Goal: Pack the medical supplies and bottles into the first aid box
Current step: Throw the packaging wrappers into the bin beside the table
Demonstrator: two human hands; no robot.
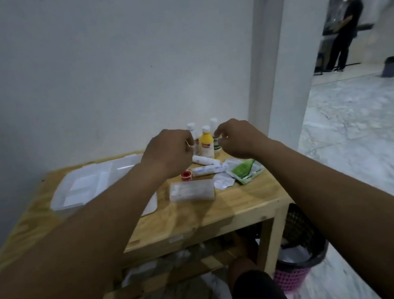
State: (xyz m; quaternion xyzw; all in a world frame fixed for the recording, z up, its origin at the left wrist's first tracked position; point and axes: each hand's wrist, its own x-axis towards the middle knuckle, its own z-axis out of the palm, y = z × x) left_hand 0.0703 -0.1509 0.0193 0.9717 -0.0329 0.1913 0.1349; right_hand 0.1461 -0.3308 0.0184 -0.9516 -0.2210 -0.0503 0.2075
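A clear plastic first aid box [91, 184] lies open on the left of the wooden table [225, 208]. At the back stand a yellow bottle [206, 144], a white-capped bottle [191, 127] and a green-labelled bottle [216, 147]. In front of them lie two white tubes [208, 169], a red tape roll [186, 176], a clear gauze pack [192, 191], a white sachet [223, 182] and a green packet [244, 169]. My left hand [168, 150] and my right hand [239, 139] hover above the supplies with fingers curled in. Neither hand touches anything, and both partly hide the bottles.
A white wall stands behind the table and a white pillar [277, 65] at its right. A black and pink waste basket [301, 258] sits on the floor by the right table leg. A person [345, 31] stands far off at the back right, near a dark bin [393, 66].
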